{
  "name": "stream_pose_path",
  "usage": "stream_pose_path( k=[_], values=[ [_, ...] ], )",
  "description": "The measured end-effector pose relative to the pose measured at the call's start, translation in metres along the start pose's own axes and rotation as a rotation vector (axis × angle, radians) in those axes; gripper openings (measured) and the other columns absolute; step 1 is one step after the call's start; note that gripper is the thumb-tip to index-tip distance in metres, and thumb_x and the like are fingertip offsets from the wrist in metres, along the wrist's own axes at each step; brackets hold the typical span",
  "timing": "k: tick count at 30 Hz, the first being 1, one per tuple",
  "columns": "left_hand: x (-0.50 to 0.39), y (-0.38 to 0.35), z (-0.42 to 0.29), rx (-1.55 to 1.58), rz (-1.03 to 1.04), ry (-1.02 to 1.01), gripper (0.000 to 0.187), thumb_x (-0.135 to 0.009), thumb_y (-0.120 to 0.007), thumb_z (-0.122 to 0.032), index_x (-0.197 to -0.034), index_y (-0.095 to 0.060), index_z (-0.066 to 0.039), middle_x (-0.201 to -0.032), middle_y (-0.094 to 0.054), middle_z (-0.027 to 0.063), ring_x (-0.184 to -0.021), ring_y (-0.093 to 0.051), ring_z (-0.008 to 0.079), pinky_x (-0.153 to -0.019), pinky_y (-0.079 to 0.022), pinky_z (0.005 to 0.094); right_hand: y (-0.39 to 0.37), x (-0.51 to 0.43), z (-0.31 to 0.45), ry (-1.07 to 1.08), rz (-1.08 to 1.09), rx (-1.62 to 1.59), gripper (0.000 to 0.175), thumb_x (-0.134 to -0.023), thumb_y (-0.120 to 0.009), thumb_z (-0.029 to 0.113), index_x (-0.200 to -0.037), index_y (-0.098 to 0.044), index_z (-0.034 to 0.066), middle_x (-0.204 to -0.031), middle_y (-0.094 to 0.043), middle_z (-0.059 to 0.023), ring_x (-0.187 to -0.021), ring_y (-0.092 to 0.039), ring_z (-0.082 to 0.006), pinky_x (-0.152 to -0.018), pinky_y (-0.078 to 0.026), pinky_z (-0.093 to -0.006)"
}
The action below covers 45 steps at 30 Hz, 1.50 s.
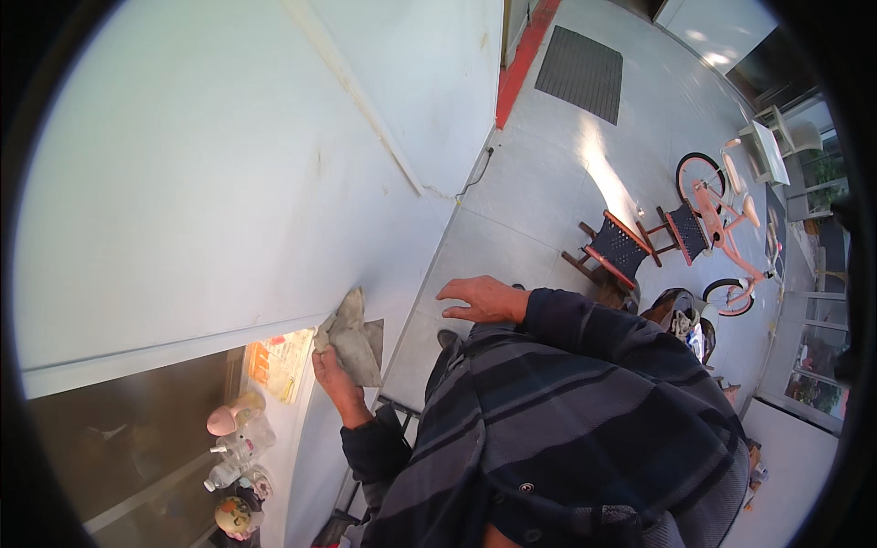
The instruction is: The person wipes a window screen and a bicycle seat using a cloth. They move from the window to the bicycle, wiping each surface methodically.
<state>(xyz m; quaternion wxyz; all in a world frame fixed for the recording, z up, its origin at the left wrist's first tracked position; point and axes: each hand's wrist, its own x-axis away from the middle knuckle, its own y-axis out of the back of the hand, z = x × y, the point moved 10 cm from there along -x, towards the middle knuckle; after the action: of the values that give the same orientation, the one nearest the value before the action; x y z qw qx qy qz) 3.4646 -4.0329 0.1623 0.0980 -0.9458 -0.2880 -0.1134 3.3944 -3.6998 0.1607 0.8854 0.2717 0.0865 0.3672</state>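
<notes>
My left hand (340, 385) grips a crumpled beige-grey cloth (354, 342) against the white wall (226, 192), beside the upper corner of a window opening. Part of the cloth hides a small grey patch on the wall, and I cannot tell what that patch is. Held in front of my body, my right hand (485, 299) is empty, its thumb and fingers apart, over the grey floor. Under the left hand's side of the opening, a printed sheet or packet (277, 363) in orange and white lies on the lit sill.
On the sill stand a pink-capped bottle (233, 414), clear plastic bottles (236, 462) and a patterned round object (233, 515). Folding stools (616, 250) and a pink bicycle (716, 219) stand on the floor to the right. A cable (479, 175) runs along the wall's foot; a dark mat (581, 74) lies beyond.
</notes>
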Motion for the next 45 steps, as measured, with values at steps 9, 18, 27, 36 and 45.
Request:
stream_pose_path(
  k=[9,18,27,36,45],
  values=[
    [0.036,-0.046,-0.137,0.103,-0.369,-0.446,0.026,-0.104,-0.056,-0.02,-0.123,-0.058,-0.003,-0.121,-0.064,0.0082,-0.109,-0.062,0.0201,-0.097,-0.05,0.0357,0.073,0.099,-0.118,-0.245,-0.184,-0.086,0.034,-0.1,-0.066,0.034,-0.117,-0.072,0.0063,-0.111,-0.073,-0.0163,-0.097,-0.072,-0.0321,-0.085,-0.056,-0.0418],
    [0.131,-0.165,-0.314,-0.39,-0.57,-1.042,0.036,-0.102,-0.067,-0.011,-0.133,-0.055,0.002,-0.126,-0.064,0.01,-0.109,-0.06,0.0174,-0.1,-0.048,0.0319,0.098,0.179,-0.187,-0.389,-0.277,-0.127,0.03,-0.099,-0.063,0.027,-0.112,-0.073,0.0024,-0.111,-0.073,-0.0186,-0.101,-0.069,-0.0375,-0.089,-0.054,-0.0431],
    [0.208,-0.269,-0.42,-0.637,-0.785,-2.121,0.045,-0.102,-0.05,0.009,-0.147,-0.05,0.003,-0.151,-0.049,0.0222,-0.14,-0.051,0.0355,-0.117,-0.047,0.0452,0.11,0.194,-0.21,-0.461,-0.417,-0.147,0.027,-0.098,-0.06,0.023,-0.109,-0.073,0.0016,-0.105,-0.073,-0.0204,-0.1,-0.068,-0.0409,-0.088,-0.054,-0.0452],
    [0.075,-0.392,-0.408,-1.206,-0.548,-1.927,0.043,-0.109,-0.045,-0.027,-0.145,-0.06,-0.009,-0.147,-0.059,0.0124,-0.137,-0.048,0.041,-0.121,-0.017,0.0609,0.133,0.192,-0.222,-0.587,-0.515,-0.147,0.026,-0.099,-0.06,0.021,-0.11,-0.073,0.0014,-0.105,-0.073,-0.0208,-0.099,-0.069,-0.0413,-0.087,-0.054,-0.0454],
    [0.037,-0.434,-0.344,-1.221,-0.516,-1.967,0.043,-0.111,-0.041,-0.032,-0.143,-0.063,-0.013,-0.148,-0.058,0.0153,-0.126,-0.051,0.0362,-0.112,-0.027,0.0504,0.182,0.189,-0.258,-0.553,-0.441,-0.153,0.024,-0.099,-0.062,0.02,-0.112,-0.072,0.0022,-0.105,-0.074,-0.0212,-0.1,-0.07,-0.0414,-0.087,-0.055,-0.0452]
  ],
)
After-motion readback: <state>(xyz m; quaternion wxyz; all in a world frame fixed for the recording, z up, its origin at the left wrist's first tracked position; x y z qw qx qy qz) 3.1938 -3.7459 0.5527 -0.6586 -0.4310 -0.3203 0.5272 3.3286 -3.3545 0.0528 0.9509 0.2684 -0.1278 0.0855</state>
